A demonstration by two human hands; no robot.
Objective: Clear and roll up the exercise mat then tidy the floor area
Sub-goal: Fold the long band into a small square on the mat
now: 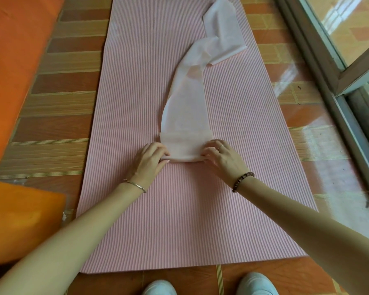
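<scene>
While the left hand (pixel 150 159) and right hand (pixel 223 157) each pinch a corner of its folded near end with curled fingers, the pale band (pixel 188 107) trails away up the pink exercise mat (pixel 136 103), bunching toward the far right edge. The mat lies flat on the tiled floor (pixel 58 81), its near edge just ahead of the white shoes (pixel 160 287). A strip of tile separates it from the orange mat (pixel 15 60) on the left and the sliding door frame (pixel 320 67) on the right.
</scene>
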